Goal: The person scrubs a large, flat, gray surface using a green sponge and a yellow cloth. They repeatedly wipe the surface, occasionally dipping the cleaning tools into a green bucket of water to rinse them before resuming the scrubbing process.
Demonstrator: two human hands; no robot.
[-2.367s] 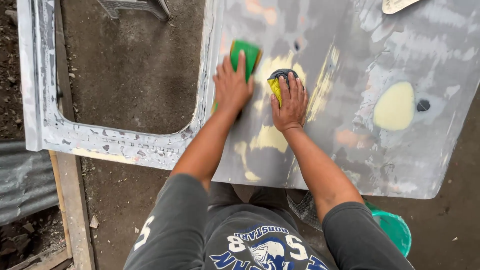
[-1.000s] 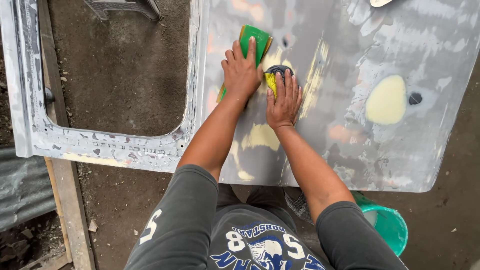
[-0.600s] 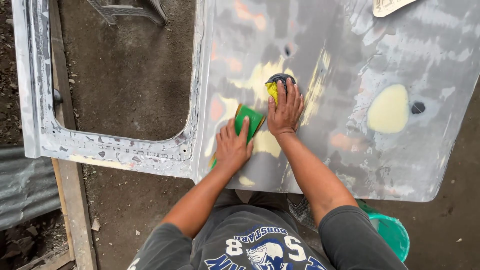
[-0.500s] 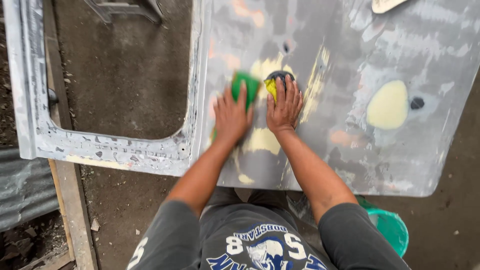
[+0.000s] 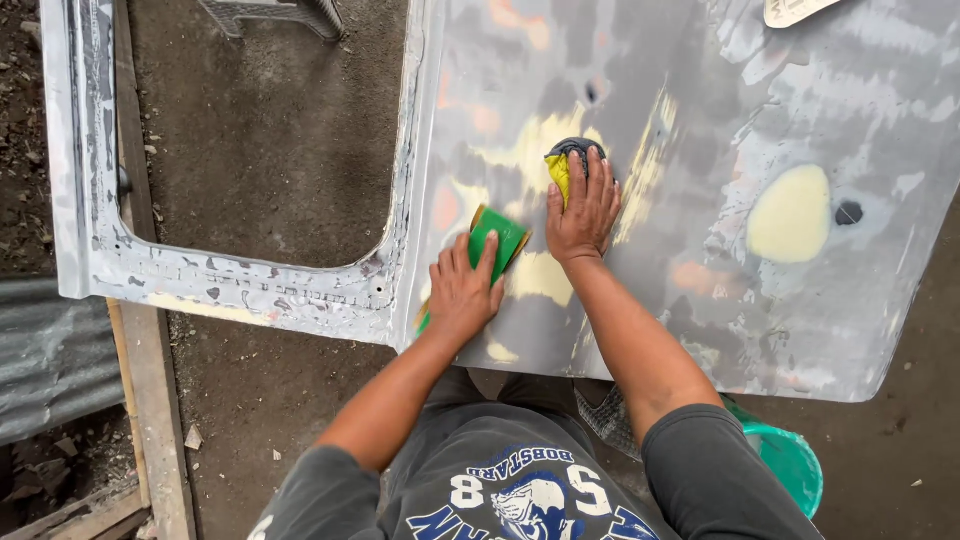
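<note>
The left hand (image 5: 462, 290) lies palm down on the large grey, sanded sheet-metal car door panel (image 5: 700, 150), wrist low and forearm running back toward the body, fingers spread and pointing up and slightly right. Its grip is a flat press rather than a curl: the palm and fingers pin a green rectangular sanding block (image 5: 492, 243) against the metal, with the block's upper end sticking out beyond the fingertips and a thin tan edge showing along its side. The block sits near the panel's lower left part, just right of the window opening.

The right hand (image 5: 582, 208) rests just beside it, higher up on the panel, also flattened, fingers close together and pointing straight up. Under its fingertips is a crumpled yellow and dark cloth wad (image 5: 566, 160) (whether it is one piece or two I cannot tell); the fingers hold it down by pressure, not closed around it. The two hands are near each other but apart.

The panel looks dull and patchy: grey primer, bare scuffed metal, and smooth pale yellow filler patches, the largest an oval pale yellow filler spot (image 5: 790, 213) well to the right. The rough flaking window frame (image 5: 240, 285) has chipped paint. Below the panel's edge a teal plastic bucket (image 5: 790, 468) stands on the dirt floor.
</note>
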